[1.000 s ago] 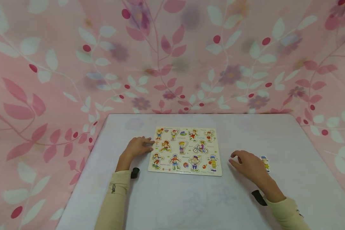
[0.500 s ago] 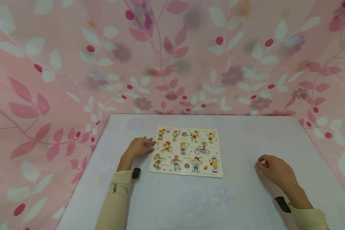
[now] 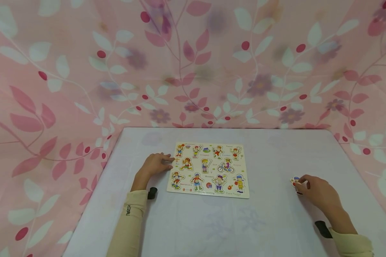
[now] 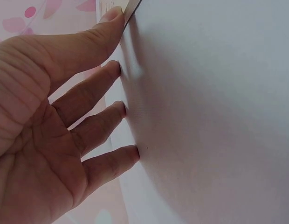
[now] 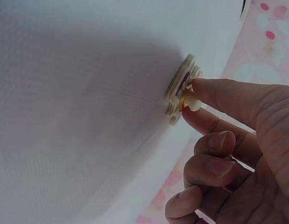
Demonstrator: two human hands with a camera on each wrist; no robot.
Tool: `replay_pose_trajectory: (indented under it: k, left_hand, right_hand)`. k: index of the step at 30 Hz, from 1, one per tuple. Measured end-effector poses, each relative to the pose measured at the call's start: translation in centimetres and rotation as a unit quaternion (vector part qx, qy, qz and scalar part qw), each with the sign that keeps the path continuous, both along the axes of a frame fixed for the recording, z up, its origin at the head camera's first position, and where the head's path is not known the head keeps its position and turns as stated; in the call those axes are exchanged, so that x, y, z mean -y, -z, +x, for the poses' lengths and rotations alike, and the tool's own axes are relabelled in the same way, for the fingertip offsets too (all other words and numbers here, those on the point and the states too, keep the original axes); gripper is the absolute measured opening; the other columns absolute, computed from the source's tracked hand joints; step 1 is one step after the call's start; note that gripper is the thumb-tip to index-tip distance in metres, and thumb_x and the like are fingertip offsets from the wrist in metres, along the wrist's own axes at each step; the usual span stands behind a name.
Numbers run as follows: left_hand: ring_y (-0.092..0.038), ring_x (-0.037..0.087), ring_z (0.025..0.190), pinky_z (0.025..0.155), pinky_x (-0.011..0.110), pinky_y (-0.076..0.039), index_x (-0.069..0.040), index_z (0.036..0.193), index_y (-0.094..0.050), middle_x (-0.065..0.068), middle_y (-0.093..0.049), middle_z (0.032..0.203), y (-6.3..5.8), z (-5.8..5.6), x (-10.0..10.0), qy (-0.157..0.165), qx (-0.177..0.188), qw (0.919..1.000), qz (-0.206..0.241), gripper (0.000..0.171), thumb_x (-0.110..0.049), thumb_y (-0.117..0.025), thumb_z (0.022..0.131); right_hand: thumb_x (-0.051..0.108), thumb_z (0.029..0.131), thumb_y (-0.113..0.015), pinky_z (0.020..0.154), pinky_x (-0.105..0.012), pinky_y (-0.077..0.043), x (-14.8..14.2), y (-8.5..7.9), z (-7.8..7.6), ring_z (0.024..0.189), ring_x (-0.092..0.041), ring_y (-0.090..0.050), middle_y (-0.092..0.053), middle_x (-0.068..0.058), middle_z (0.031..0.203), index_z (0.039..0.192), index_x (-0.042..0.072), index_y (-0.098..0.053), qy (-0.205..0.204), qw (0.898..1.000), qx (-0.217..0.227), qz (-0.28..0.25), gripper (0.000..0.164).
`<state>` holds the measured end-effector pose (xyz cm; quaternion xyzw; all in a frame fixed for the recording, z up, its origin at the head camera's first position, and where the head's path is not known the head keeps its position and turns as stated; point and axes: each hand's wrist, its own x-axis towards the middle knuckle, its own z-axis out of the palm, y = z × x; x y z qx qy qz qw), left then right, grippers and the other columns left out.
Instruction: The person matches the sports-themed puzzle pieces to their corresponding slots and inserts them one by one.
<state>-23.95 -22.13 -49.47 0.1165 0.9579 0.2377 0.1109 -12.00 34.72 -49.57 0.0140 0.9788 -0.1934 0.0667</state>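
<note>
My right hand [image 3: 321, 196] pinches a small wooden puzzle piece [image 3: 296, 180] between thumb and index finger, at the right of the table. In the right wrist view the puzzle piece [image 5: 178, 86] stands close to the cloth, its pale knob between the two fingertips; the other fingers are curled back. A flat puzzle board [image 3: 193, 175] with several sports figures lies at mid-table. My left hand [image 3: 154, 166] rests at the board's left edge. In the left wrist view the thumb touches the board's corner [image 4: 130, 11], while the extended fingers touch the cloth.
A white cloth [image 3: 231, 225] with faint floral marks covers the table. Pink leaf-patterned fabric [image 3: 193, 64] hangs behind the table and at both sides. Dark wrist straps [image 3: 152, 193] show at both cuffs.
My right hand has moved right, away from the board's side, and has taken hold of the puzzle piece that was lying beyond it. My left hand stays at the board's edge.
</note>
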Motion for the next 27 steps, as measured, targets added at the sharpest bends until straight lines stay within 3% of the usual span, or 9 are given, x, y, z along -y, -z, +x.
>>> replay_pose_trajectory:
  k: [7,17,27]
  left_hand:
    - [-0.038,0.037,0.138,0.115,0.053,-0.026,-0.016,0.125,-0.070,0.006,-0.057,0.138,0.1,-0.1,0.1,0.000,-0.003,1.0000,0.000,0.041,-0.026,-0.078,0.086]
    - [-0.036,0.035,0.140,0.116,0.052,-0.024,-0.018,0.126,-0.069,0.004,-0.055,0.140,0.3,-0.1,0.1,-0.005,0.006,1.0000,0.004,0.042,-0.027,-0.078,0.086]
    - [-0.036,0.036,0.140,0.116,0.053,-0.024,-0.017,0.127,-0.069,0.005,-0.055,0.140,0.1,-0.1,0.0,-0.006,0.006,1.0000,0.000,0.042,-0.027,-0.077,0.087]
  right_hand:
    - [0.031,0.093,-0.066,0.048,-0.030,-0.032,-0.1,-0.2,0.0,0.061,-0.020,-0.044,-0.050,-0.005,0.074,0.106,0.000,-0.066,0.010,1.000,0.018,0.007,0.033]
    - [0.025,0.092,-0.067,0.048,-0.030,-0.031,0.3,-0.3,0.0,0.059,-0.019,-0.043,-0.047,-0.002,0.070,0.103,0.001,-0.067,-0.002,1.000,0.003,0.011,0.027]
    - [0.027,0.091,-0.070,0.046,-0.029,-0.029,2.9,-1.5,-0.1,0.057,-0.017,-0.041,-0.045,-0.001,0.067,0.103,0.002,-0.068,-0.024,0.999,-0.022,0.009,0.028]
